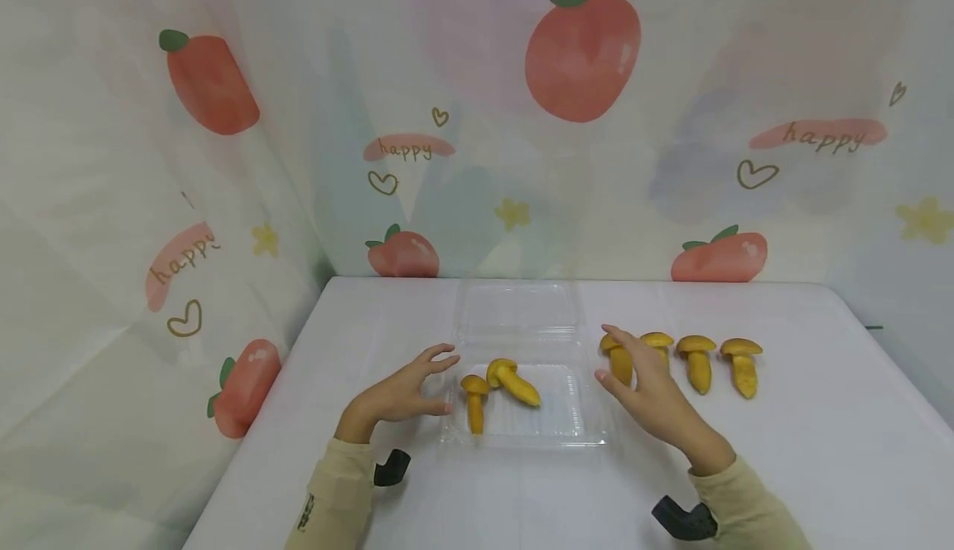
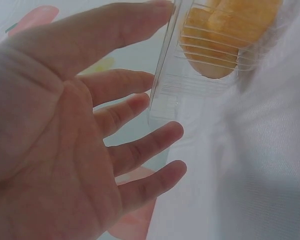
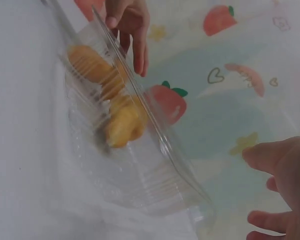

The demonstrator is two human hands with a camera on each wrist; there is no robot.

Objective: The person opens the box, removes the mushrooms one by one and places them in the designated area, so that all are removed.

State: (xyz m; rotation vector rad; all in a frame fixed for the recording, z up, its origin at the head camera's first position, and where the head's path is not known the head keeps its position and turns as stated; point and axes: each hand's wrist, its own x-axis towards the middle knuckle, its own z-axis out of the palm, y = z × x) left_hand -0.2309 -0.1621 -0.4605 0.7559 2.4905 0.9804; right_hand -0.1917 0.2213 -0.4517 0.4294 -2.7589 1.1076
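A clear plastic clamshell box (image 1: 547,417) lies with its lid folded back on the white table. Two yellow mushrooms lie inside: one upright mushroom (image 1: 475,405) at the left, one slanted mushroom (image 1: 517,386) beside it. My left hand (image 1: 402,388) is at the box's left side, fingers spread; in the left wrist view its thumb (image 2: 145,17) is at the rim. My right hand (image 1: 656,397) hovers right of the box with nothing in its fingers, partly covering the nearest mushroom (image 1: 618,361) of a row on the table.
The row continues to the right with another partly hidden mushroom (image 1: 660,343), then a mushroom (image 1: 697,359) and an end mushroom (image 1: 743,366). The box lid (image 1: 517,310) lies toward the back. A printed cloth (image 1: 477,78) hangs behind the table (image 1: 283,467).
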